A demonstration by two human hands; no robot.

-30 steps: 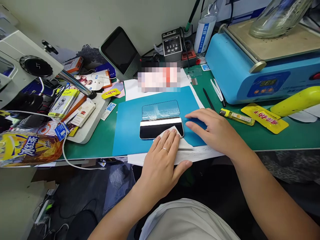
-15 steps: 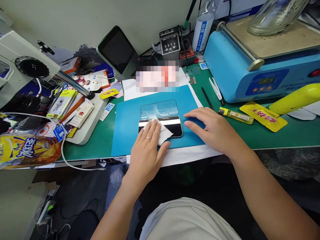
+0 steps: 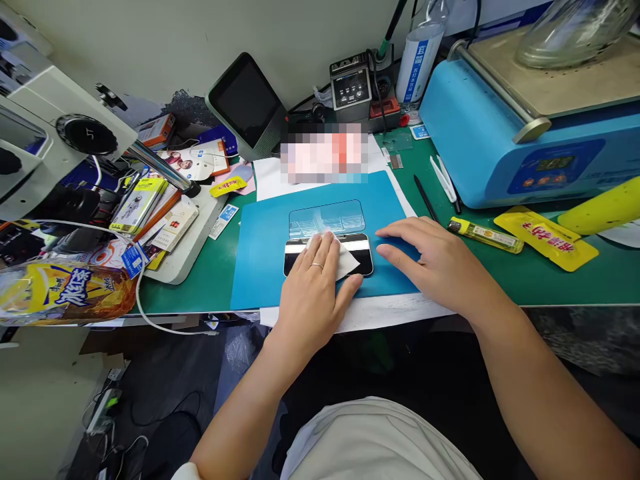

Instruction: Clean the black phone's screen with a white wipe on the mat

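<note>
A phone (image 3: 367, 260) with a black, glossy face lies on a blue mat, and a bright reflection crosses it. My left hand (image 3: 313, 283) rests over the phone, fingers together and pressed down on a folded white wipe (image 3: 349, 262). Its palm and the middle of the phone are hidden from view. To the right of the phone hovers my right hand (image 3: 425, 263), thumb and fingers apart with nothing between them. Just behind the phone lies a clear screen protector (image 3: 345, 217) with a dark outline.
The blue mat (image 3: 260, 267) lies over white paper on a green bench. At left stand a microscope (image 3: 90, 133) and a drink bottle (image 3: 75, 287). To the right are a blue heating machine (image 3: 460, 133), a yellow lighter (image 3: 485, 235), a yellow packet (image 3: 550, 239) and tweezers (image 3: 443, 179).
My left hand and the wipe have slid slightly right along the phone. My right hand keeps its place beside it. The whole view has shifted a little.
</note>
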